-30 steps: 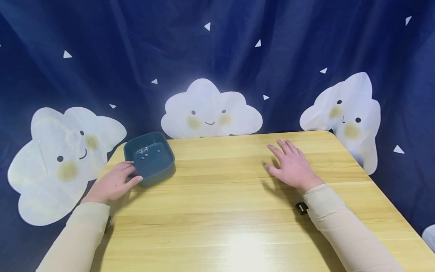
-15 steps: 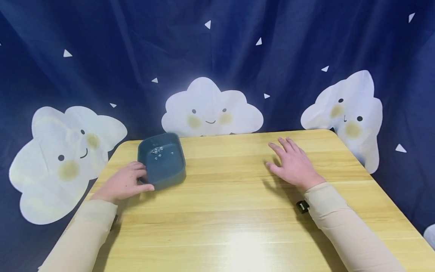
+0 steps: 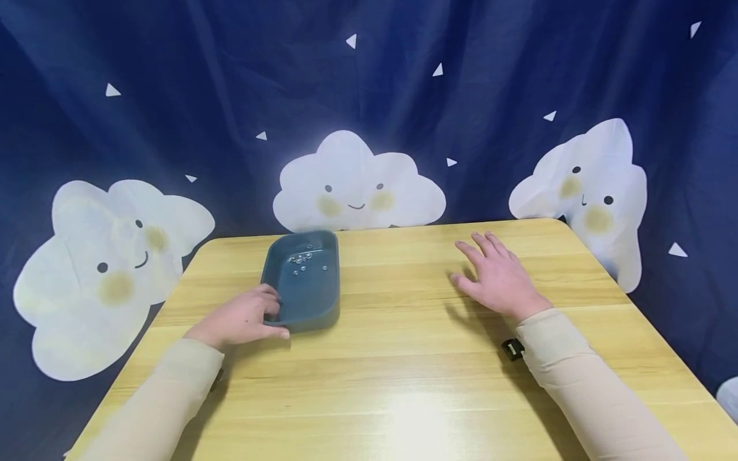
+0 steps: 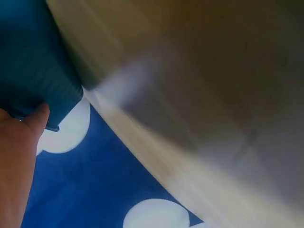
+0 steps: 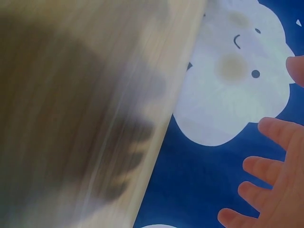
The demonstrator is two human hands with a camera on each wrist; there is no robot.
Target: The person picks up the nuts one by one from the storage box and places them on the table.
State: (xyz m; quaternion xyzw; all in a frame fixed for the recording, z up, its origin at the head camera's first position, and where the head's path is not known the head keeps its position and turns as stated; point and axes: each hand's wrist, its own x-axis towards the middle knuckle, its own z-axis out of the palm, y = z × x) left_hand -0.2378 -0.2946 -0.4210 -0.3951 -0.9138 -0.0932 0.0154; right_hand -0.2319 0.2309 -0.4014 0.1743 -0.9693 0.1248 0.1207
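A dark blue-green rectangular tray (image 3: pixel 308 294) is at the left half of the table, its near-left corner gripped by my left hand (image 3: pixel 245 317). The fingers curl over the rim to the inside while the thumb lies along the outside of the near wall. Several small clear beads (image 3: pixel 300 259) lie inside, mostly toward the far end. In the left wrist view, the thumb (image 4: pixel 39 118) presses on the tray's side wall (image 4: pixel 42 71). To the right, my right hand (image 3: pixel 497 278) is above the table with spread fingers, holding nothing; its fingers (image 5: pixel 263 168) also show in the right wrist view.
The light wooden table (image 3: pixel 392 358) has a far edge close behind the tray. A dark blue curtain (image 3: pixel 490 96) with white clouds hangs beyond it. The hands cast shadows on the tabletop.
My left hand has moved the tray to the right and slightly nearer, turning it a little. The beads have travelled with it. The right hand has barely moved.
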